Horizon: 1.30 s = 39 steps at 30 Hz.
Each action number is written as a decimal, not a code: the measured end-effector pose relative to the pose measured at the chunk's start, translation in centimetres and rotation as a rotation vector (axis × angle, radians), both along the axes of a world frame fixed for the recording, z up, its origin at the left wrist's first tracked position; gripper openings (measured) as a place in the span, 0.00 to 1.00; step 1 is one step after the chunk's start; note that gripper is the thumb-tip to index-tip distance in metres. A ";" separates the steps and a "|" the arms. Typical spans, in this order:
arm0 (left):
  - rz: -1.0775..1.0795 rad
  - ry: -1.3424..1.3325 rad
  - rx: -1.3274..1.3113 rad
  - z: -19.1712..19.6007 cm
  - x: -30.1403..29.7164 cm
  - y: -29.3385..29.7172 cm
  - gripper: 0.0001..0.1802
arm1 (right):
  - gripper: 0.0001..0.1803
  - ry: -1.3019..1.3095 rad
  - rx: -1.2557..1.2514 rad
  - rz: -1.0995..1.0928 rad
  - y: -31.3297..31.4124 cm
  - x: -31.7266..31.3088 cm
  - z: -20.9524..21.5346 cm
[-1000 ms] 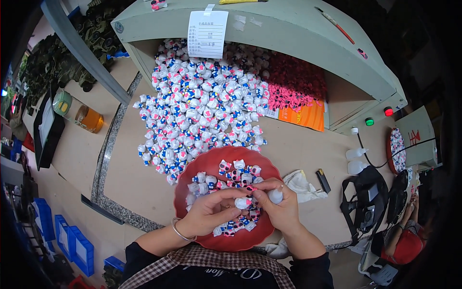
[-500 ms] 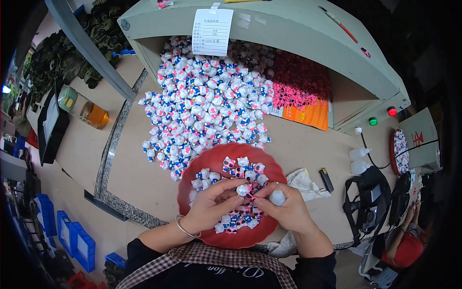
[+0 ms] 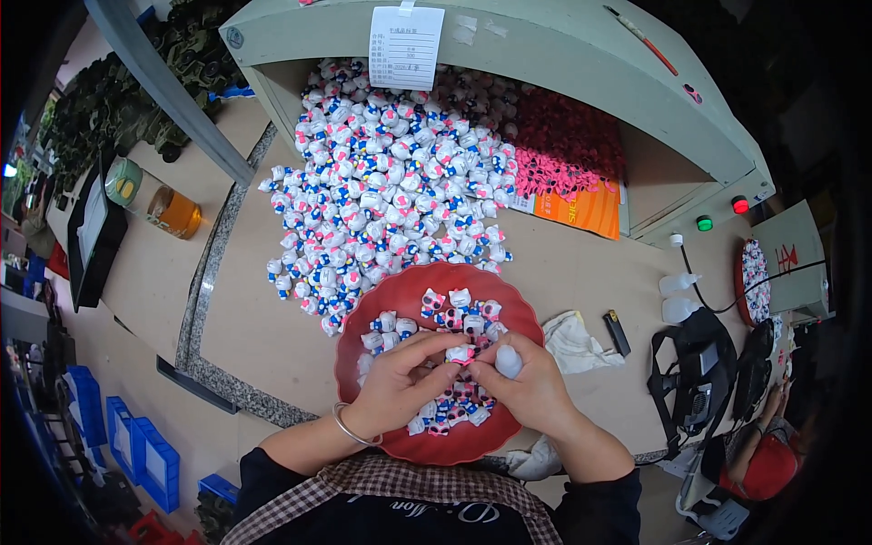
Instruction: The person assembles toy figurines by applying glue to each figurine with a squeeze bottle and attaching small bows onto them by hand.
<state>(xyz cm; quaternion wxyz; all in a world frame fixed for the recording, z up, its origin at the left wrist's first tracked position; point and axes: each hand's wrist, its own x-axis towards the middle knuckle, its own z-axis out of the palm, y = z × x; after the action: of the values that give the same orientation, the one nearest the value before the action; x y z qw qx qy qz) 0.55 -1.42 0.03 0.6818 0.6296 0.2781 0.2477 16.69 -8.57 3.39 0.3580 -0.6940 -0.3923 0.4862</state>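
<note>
Over a red scalloped bowl [image 3: 522,313], my left hand [image 3: 392,380] pinches a small white cat figurine [image 3: 460,354] between thumb and fingers. My right hand [image 3: 536,386] meets it from the other side, thumb and fingertip at the pink piece on its face. A small white bottle [image 3: 509,361] is tucked in that same right hand, its rounded end pointing up. In the bowl lie several cat figurines [image 3: 445,422] wearing pink sunglasses with dark lenses, and plain white ones [image 3: 386,327] at the left. My fingertips partly hide the held figurine.
A large heap of white-and-blue cat figurines [image 3: 381,200] spreads from under a grey-green shelf [image 3: 509,54]. Pink sunglasses pieces [image 3: 568,150] are piled right of it. A white cloth [image 3: 579,343], a lighter [image 3: 617,333] and a black bag [image 3: 695,381] lie right. A drink jar [image 3: 173,213] stands left.
My right hand has shifted slightly left, closer to the left hand, and the bottle with it. The pink piece now sits against the figurine. The view has tilted a little.
</note>
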 end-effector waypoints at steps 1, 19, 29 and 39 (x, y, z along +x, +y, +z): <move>-0.008 -0.015 -0.074 0.1 0.0 0.1 0.17 | 0.12 0.045 0.050 -0.046 -0.2 -0.2 -0.6; -0.002 -0.050 -0.445 -0.2 -0.5 0.5 0.18 | 0.12 0.142 0.319 -0.084 0.0 -1.2 -3.5; -0.036 0.019 0.395 1.6 -1.4 0.4 0.20 | 0.17 0.241 0.338 -0.104 -0.9 -0.4 -3.2; 0.417 0.598 0.817 -1.3 -9.7 3.9 0.28 | 0.18 0.181 0.404 -0.236 -1.1 0.0 -3.9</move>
<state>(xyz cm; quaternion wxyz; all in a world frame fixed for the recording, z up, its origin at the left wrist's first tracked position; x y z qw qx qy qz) -9.16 2.49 -1.23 0.2093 0.8178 0.4598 0.2756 16.73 -9.67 -0.48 0.5774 -0.6028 -0.3642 0.4131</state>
